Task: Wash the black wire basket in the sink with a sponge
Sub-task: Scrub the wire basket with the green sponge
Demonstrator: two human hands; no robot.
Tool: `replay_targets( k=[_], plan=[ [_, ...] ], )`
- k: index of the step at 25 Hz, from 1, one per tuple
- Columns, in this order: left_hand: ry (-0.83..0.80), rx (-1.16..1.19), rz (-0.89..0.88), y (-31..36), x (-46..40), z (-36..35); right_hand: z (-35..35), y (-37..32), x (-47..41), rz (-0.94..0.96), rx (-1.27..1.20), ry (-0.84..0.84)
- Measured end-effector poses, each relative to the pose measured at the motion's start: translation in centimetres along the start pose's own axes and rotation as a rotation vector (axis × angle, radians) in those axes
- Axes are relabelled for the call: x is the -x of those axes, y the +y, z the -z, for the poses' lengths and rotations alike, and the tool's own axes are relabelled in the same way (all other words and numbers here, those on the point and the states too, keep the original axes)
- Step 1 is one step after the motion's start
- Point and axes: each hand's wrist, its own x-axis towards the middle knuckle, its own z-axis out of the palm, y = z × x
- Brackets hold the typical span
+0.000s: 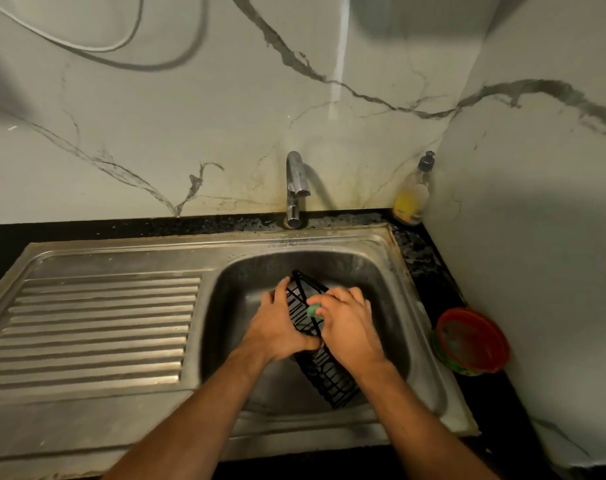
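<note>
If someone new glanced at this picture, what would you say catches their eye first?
First, the two hands in the sink bowl: the left hand grips a tilted black wire basket while the right hand presses a green sponge against it. Next, the red-rimmed tub on the dark counter to the right, and the soap bottle in the back corner beside the tap.

The black wire basket point(324, 372) stands tilted inside the stainless steel sink point(391, 271), between the two hands. The left hand point(277, 327) holds its left side, fingers reaching over the far edge; the right hand point(350, 327) presses a small green sponge point(314, 310) against the wires, just off its fingertips. Behind the fingers rises the chrome tap point(295, 188). Left of the left hand lies the ribbed metal drainboard point(93, 327). Right of the right hand sits a round red-rimmed plastic tub point(473, 341); a clear pump soap bottle point(414, 192) stands in the far right corner.
</note>
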Motion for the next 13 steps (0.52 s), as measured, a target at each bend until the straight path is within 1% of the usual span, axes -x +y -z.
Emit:
replay_targets(
  k=[2, 4, 7, 8, 10, 13],
  plan=[
    [-0.011, -0.073, 0.037, 1.3, -0.6, -0.4, 0.7, 0.8, 0.2, -0.025, 0.016, 0.023],
    [-0.047, -0.202, 0.071, 2.4, -1.5, -0.4, 1.5, 1.5, 0.0, -0.050, 0.031, 0.022],
    [-0.035, -0.474, 0.045, 4.3, -2.3, -0.4, 2.1, 2.6, -0.4, -0.119, 0.031, 0.039],
    [-0.025, -0.529, 0.034, 4.9, -2.5, -0.5, 2.3, 2.9, -0.4, -0.153, 0.024, 0.059],
    [-0.027, -0.552, 0.031, 6.1, -2.9, -1.1, 2.5, 3.7, -0.1, -0.249, -0.057, 0.097],
    [-0.082, -0.451, 0.030, 7.6, -3.5, -2.5, 3.7, 5.2, 0.4, -0.363, -0.242, 0.128]
  ],
)
